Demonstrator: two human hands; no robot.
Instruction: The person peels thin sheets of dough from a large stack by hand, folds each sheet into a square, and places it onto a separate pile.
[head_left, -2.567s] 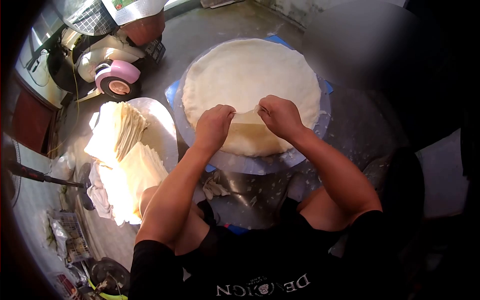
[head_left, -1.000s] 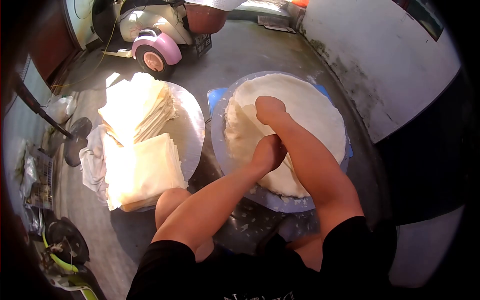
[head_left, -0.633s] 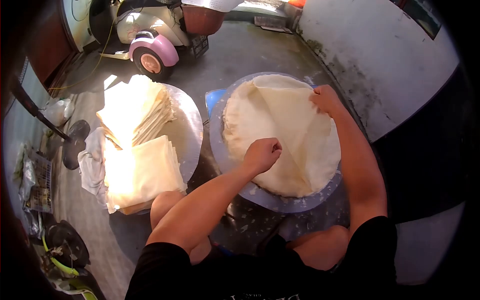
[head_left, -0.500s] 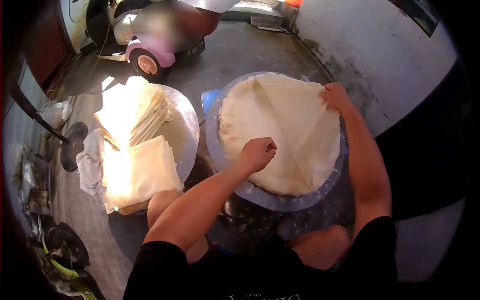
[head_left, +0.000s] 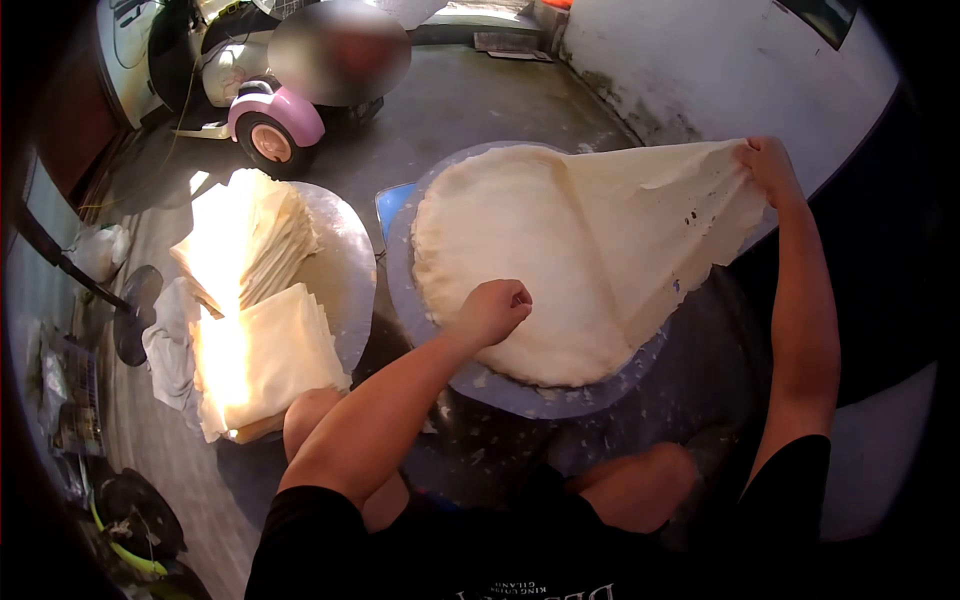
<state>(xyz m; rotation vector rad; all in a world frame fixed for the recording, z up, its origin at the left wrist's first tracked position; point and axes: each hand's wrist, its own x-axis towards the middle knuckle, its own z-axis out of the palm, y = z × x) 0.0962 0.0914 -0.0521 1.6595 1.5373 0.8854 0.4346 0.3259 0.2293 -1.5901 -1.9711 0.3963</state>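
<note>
A pile of thin, round, cream sheets (head_left: 490,240) lies on a grey round board (head_left: 405,290) in front of me. My right hand (head_left: 768,168), at the right, is closed on the edge of the top sheet (head_left: 670,215). That sheet is lifted and stretched out beyond the board's right side, with a few small dark spots or holes in it. Over the lower left of the pile is my left hand (head_left: 497,310), its fingers curled together; whether they hold anything is hidden.
At the left, stacks of folded sheets (head_left: 270,350) rest on another round board (head_left: 345,240), beside a white cloth (head_left: 172,340). Behind stands a vehicle with a pink fender (head_left: 290,115). A blurred patch covers something near it. A white wall (head_left: 720,80) rises at the right.
My right hand has moved right and slightly up, pulling the top sheet off the pile's right part. My left hand stays curled over the pile. The view has shifted slightly.
</note>
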